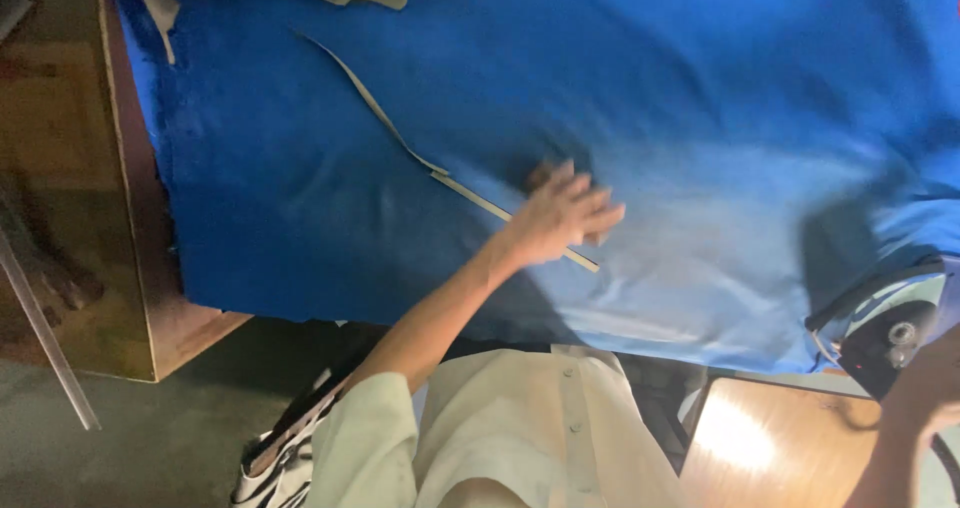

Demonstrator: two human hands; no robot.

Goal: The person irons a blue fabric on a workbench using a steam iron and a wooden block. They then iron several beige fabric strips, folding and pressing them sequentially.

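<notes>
Nearest, a cream buttoned shirt (540,428) sits below the blue cloth (560,88) covering the wooden table (150,298), where the left hand (562,213) lies spread flat on a pale strip (400,138), and rightmost the blurred right hand (925,393), grip unclear, meets an iron (885,323).

A wooden table (150,298) is standing over a dim grey floor (150,448); right of it, light is glaring off a brown wooden surface (745,438).
</notes>
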